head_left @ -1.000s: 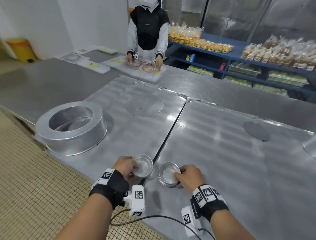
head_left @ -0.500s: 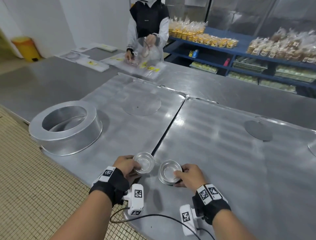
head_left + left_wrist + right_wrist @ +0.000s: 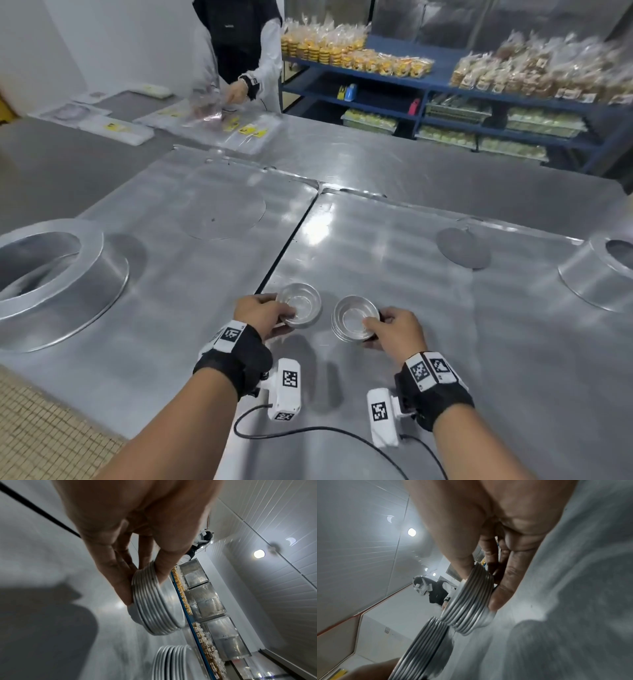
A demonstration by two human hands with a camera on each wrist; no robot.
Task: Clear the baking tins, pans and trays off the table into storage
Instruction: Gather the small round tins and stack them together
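I hold two stacks of small round metal tins just above the steel table [image 3: 411, 308]. My left hand [image 3: 284, 313] grips the left tin stack [image 3: 301, 306] by its near rim, thumb on top. My right hand [image 3: 371, 323] grips the right tin stack [image 3: 352, 318] the same way. In the left wrist view my left hand [image 3: 145, 585] pinches the left tin stack [image 3: 154, 605], with the right tin stack [image 3: 171, 662] below it. In the right wrist view my right hand [image 3: 479, 592] pinches the right tin stack [image 3: 469, 605] beside the left tin stack [image 3: 423, 646].
A large round cake tin [image 3: 51, 284] stands at the table's left edge and another cake tin [image 3: 599, 274] at the right. Two flat metal discs [image 3: 222, 209] [image 3: 462, 246] lie further back. Another person [image 3: 239, 51] handles plastic bags at the far side. Blue shelves [image 3: 479, 89] hold packed goods.
Both hands have carried their tin stacks away from the table's front edge, toward the middle. My view has swung right, bringing the right cake tin into sight. The other person has lifted a bag.
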